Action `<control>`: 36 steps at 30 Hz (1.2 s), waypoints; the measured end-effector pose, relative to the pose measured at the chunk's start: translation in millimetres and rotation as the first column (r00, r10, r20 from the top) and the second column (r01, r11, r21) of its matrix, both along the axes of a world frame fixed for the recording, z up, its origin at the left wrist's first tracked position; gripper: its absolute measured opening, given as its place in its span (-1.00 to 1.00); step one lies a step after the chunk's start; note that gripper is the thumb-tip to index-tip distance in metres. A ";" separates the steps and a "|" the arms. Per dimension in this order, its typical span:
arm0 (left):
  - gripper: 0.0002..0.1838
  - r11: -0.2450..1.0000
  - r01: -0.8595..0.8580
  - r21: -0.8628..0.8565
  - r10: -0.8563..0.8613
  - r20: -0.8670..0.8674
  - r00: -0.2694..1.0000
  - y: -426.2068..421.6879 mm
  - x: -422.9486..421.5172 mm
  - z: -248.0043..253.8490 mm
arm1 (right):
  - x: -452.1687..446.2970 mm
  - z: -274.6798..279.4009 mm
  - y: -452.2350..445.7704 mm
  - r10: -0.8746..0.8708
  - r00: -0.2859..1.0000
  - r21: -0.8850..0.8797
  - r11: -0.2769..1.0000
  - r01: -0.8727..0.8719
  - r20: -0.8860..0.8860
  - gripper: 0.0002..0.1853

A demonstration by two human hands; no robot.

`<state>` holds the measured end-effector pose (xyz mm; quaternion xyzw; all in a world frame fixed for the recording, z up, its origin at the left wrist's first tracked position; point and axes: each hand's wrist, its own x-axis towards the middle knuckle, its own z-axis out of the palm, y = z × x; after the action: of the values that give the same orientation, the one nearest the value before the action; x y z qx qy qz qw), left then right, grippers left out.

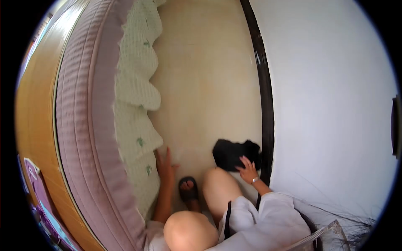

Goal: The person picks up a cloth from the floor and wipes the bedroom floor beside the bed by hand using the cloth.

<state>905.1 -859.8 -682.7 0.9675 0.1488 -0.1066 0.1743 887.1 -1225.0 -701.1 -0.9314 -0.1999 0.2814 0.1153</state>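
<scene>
A crumpled black item (234, 155), perhaps cloth or a bag, lies on the floor beside the dark baseboard. My right hand (248, 170), with a bracelet at the wrist, reaches over its near edge, fingers stretched out and touching or just above it. On the other side, my left hand (166, 167) is low by the scalloped hem of the pale green bed skirt (140, 138). Its fingers are spread and nothing shows in them. Part of that hand is close against the fabric, and I cannot tell if it touches.
A bed with a pink quilted cover (77, 117) and wooden side board (39, 100) runs along the left. At right are a dark baseboard (266, 104) and white wall (326, 92). Beige floor (205, 75) stretches between. My sandalled foot (188, 189) and bent knees are below.
</scene>
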 end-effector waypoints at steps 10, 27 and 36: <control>-0.69 0.948 -0.051 -0.313 0.094 0.125 0.988 -15.4 -80.7 37.9 | 3.7 8.1 -14.8 0.093 0.936 0.060 0.991 -0.120 0.339 -0.59; -0.87 0.955 -0.123 -0.268 0.182 0.208 0.961 -43.3 -260.7 114.5 | -120.6 -31.6 6.4 -0.282 0.885 0.163 0.958 0.236 0.372 -0.66; -0.78 0.908 0.192 0.372 -0.311 0.291 0.905 -36.5 -298.7 250.4 | 9.8 -50.8 31.3 -0.536 0.603 0.194 0.820 0.539 0.591 -0.47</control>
<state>606.4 -896.2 -432.4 0.9975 0.0040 0.0691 0.0153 896.9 -1193.7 -751.9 -0.9867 0.0632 -0.0889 0.1201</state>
